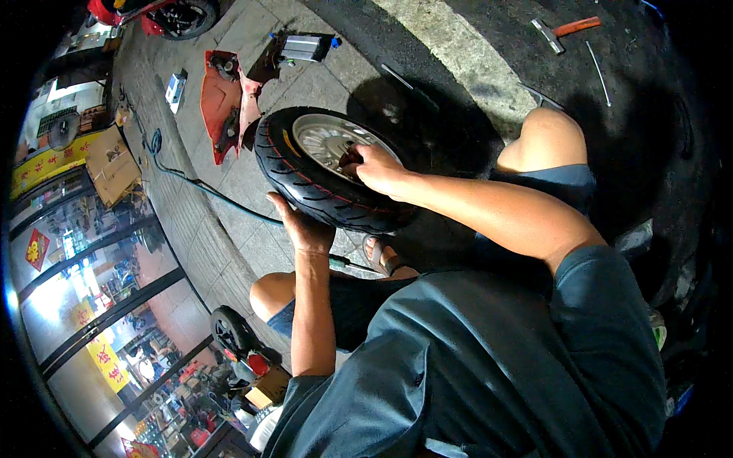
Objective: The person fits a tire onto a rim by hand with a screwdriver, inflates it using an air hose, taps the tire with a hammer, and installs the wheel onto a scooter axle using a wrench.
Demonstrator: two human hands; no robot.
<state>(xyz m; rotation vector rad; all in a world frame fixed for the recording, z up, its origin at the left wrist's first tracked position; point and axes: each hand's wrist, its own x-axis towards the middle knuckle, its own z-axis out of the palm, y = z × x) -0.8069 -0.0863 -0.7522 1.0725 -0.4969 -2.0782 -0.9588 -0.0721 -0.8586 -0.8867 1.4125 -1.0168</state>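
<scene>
A small motorcycle wheel [284, 177] with a black treaded tyre and a pale metal rim [313, 140] leans tilted between my knees. My left hand [307, 230] holds the tyre from its near left side, with the thumb up along the tread and the other fingers hidden beneath. Over the rim, my right hand [378, 169] reaches to the hub with its fingers curled together. What the right fingertips grip at the hub is in shadow and too small to name.
A red fairing panel [221, 107] lies beyond the wheel, near a silver flat box [301, 48] and a small white-and-blue box [175, 90]. A hose [200, 183] crosses the paving. At far right lie a hammer [574, 29] and a thin metal rod [599, 74].
</scene>
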